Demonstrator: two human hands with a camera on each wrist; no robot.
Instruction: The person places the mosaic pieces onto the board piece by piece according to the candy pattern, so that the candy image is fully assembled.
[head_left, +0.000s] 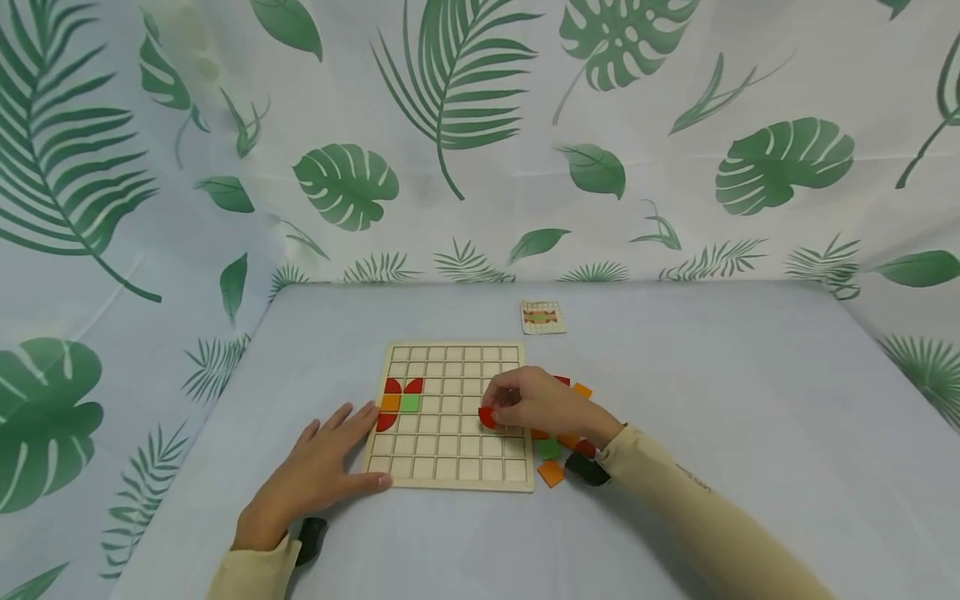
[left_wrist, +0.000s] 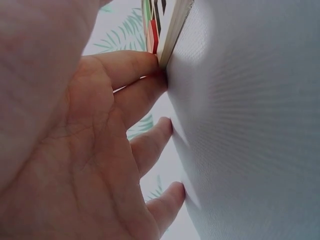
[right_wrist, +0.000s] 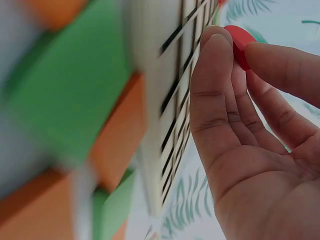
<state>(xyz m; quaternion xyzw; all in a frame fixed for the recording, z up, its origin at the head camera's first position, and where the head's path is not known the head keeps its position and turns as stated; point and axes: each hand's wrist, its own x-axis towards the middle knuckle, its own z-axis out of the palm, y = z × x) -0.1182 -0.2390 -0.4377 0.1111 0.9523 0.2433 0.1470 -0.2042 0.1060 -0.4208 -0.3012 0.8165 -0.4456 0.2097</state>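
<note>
Right hand [head_left: 542, 402] pinches a red piece [head_left: 487, 418] over the right side of the board [head_left: 450, 447].
The left hand [head_left: 322, 463] (fingers extended) lies farther off, touching the left edge.

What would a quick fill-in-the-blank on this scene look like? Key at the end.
1. The right hand pinches a ____ piece over the grid board.
2. In the head view, directly left of the board's green tile is a square tile coloured ____.
3. The loose pieces lie by the board on the person's ____ side.

Missing words: red; orange; right.
</note>
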